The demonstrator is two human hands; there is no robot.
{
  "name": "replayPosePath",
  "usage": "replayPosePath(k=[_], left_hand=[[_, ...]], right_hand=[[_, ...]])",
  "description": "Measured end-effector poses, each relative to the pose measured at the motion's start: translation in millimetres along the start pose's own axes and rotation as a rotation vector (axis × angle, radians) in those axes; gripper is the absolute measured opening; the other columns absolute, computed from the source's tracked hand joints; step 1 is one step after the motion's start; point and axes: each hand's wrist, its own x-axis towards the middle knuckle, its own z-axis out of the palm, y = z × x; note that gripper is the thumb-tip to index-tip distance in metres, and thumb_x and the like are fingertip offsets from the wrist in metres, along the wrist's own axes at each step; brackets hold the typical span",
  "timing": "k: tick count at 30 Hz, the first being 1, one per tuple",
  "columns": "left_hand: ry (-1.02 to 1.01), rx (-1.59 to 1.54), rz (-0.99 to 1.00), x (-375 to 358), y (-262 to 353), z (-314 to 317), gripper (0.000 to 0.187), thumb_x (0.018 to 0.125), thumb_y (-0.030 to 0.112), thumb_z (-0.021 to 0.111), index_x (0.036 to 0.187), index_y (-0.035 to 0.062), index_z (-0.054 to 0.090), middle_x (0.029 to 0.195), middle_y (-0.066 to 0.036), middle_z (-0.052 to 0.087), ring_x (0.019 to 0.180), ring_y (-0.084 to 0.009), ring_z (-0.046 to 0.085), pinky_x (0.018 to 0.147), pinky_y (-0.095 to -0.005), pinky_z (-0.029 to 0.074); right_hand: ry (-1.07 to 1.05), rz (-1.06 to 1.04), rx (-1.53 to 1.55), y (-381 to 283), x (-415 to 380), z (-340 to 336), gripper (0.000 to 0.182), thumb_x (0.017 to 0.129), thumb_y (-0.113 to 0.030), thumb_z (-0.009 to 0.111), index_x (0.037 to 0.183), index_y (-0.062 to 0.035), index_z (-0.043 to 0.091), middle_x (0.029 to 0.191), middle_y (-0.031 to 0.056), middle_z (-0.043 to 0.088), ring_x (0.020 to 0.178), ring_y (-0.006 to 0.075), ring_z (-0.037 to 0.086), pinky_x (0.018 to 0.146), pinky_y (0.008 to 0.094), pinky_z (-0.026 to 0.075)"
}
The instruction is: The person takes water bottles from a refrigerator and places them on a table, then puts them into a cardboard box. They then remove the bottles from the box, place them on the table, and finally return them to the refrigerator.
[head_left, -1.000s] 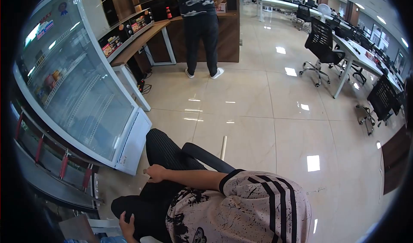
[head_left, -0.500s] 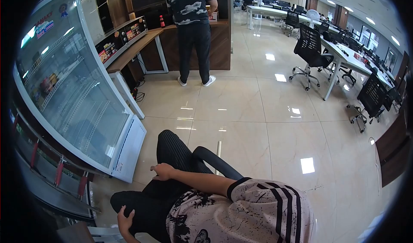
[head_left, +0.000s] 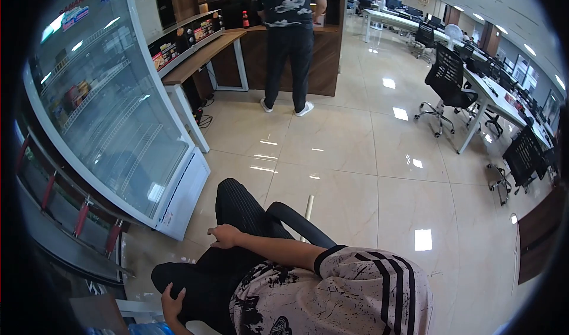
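Note:
My right hand point(head_left: 224, 236) rests on my dark trousers point(head_left: 240, 207) between the thighs, its fingers apart and nothing visible in it. Lower left, my left hand point(head_left: 173, 301) lies on the other thigh near the knee, thumb and fingers spread, also with nothing visible in it. A black curved bar point(head_left: 299, 222), like an armrest, stands beside my right forearm, with a pale rod point(head_left: 308, 207) behind it. My patterned shirt point(head_left: 349, 293) fills the bottom.
A glass-door fridge point(head_left: 106, 110) stands at the left, beside a wooden counter point(head_left: 201, 56). A person point(head_left: 290, 45) stands at the counter with their back to me. An office chair point(head_left: 447, 80) and white desks point(head_left: 504, 101) are at the right.
The fridge, counter and chairs have shifted right in view, and the standing person appears higher and further right. Blue material now shows at the bottom left. My hands have barely moved.

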Motion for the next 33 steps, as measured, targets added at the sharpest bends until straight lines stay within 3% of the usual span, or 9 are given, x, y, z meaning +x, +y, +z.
replayPosePath(k=[8, 10, 16, 23, 33], left_hand=[[0.111, -0.106, -0.138, -58.8, -33.3, 8.1, 0.061, 0.073, 0.030, 0.071, 0.118, -0.0056, 0.051, 0.116, -0.026, 0.053, 0.111, -0.0334, 0.052, 0.095, -0.0376, 0.040], [0.173, -0.112, -0.206, -83.6, -27.9, 8.8, 0.060, 0.073, 0.031, 0.070, 0.117, -0.0054, 0.052, 0.115, -0.026, 0.054, 0.110, -0.0346, 0.052, 0.094, -0.0378, 0.040], [0.305, -0.137, -0.417, -155.0, -25.2, 21.3, 0.062, 0.073, 0.034, 0.069, 0.118, -0.0046, 0.051, 0.119, -0.027, 0.051, 0.112, -0.0367, 0.050, 0.096, -0.0387, 0.038], [0.392, -0.097, -0.684, -219.9, -4.2, 41.1, 0.070, 0.073, 0.037, 0.069, 0.125, -0.0032, 0.045, 0.129, -0.029, 0.042, 0.124, -0.0382, 0.038, 0.102, -0.0395, 0.032], [0.561, -0.207, -0.979, -296.8, 51.3, 103.7, 0.073, 0.074, 0.040, 0.069, 0.127, -0.0025, 0.042, 0.130, -0.030, 0.039, 0.123, -0.0379, 0.039, 0.101, -0.0391, 0.033]], right_hand=[[-0.175, -0.167, 0.014, -23.3, 24.8, 28.6, 0.047, 0.073, -0.030, 0.067, 0.109, -0.0025, 0.054, 0.094, 0.0184, 0.063, 0.091, 0.0331, 0.060, 0.081, 0.0408, 0.047], [-0.175, -0.282, -0.007, -31.6, 27.9, 36.7, 0.044, 0.075, -0.030, 0.066, 0.107, -0.0024, 0.053, 0.086, 0.0178, 0.064, 0.085, 0.0332, 0.062, 0.078, 0.0416, 0.048], [-0.327, -0.477, -0.003, -54.4, 48.8, 75.0, 0.043, 0.074, -0.032, 0.067, 0.105, -0.0038, 0.055, 0.084, 0.0173, 0.064, 0.084, 0.0329, 0.062, 0.077, 0.0422, 0.048], [-0.486, -0.693, 0.006, -88.5, 55.0, 107.5, 0.043, 0.074, -0.032, 0.066, 0.106, -0.0045, 0.056, 0.084, 0.0157, 0.065, 0.083, 0.0321, 0.062, 0.078, 0.0418, 0.048], [-0.654, -0.966, 0.100, -127.1, 39.0, 148.8, 0.041, 0.075, -0.038, 0.064, 0.102, -0.0076, 0.057, 0.081, 0.0161, 0.064, 0.080, 0.0348, 0.061, 0.072, 0.0442, 0.048]])
